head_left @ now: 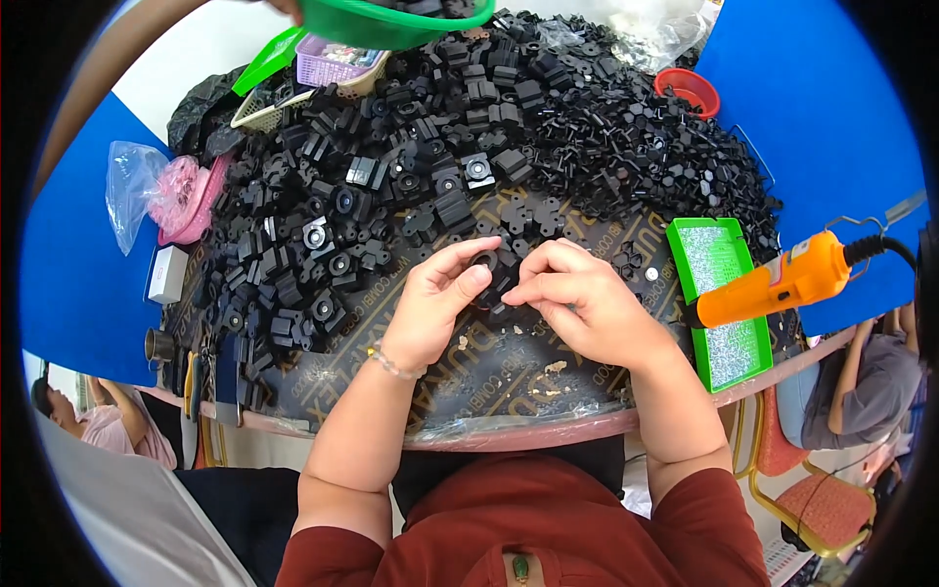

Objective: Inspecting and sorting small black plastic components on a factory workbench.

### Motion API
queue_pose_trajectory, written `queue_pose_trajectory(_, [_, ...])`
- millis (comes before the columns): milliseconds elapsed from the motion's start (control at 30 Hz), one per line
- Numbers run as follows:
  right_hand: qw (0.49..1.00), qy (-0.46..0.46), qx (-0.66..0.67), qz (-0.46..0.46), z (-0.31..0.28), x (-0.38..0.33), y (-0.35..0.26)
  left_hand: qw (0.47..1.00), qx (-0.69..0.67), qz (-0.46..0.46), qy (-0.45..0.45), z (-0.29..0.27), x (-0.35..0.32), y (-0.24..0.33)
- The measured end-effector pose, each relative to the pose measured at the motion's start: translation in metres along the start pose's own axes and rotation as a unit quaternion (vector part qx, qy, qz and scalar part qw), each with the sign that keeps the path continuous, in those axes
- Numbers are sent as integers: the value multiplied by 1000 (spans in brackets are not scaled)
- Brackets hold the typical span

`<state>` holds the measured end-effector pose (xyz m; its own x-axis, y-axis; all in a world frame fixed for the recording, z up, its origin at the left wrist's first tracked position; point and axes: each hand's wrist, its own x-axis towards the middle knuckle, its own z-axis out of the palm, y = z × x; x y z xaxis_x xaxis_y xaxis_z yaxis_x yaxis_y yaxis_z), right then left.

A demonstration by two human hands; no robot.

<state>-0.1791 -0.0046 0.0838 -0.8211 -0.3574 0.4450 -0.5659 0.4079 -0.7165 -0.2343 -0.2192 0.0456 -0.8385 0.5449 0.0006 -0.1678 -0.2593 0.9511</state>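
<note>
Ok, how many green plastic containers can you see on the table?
2: a flat green plastic tray beside the right hand, under the orange power tool, and a green plastic bowl at the far edge. Others may be hidden.

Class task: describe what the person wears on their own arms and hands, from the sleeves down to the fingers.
Both arms wear short dark red sleeves; the forearms are bare. The left hand has a thin beaded bracelet at its wrist. The right hand is bare, without gloves.
</note>
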Motion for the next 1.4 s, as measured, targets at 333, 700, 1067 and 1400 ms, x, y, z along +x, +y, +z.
queue_pose_trajectory(333, [970,104,190,114,9,0,9,999,9,45,-24,2,-1,1])
queue_pose_trajectory(700, [969,146,25,200,-29,3,13,923,277,237,126,-2,1,13])
queue_pose_trajectory(1067, [929,30,-284,234,-22,-11,54,764,626,85,132,-10,-6,20])
queue_pose_trajectory(1400, [940,94,-310,109,-14,41,34,803,506,199,243,-21,1,28])
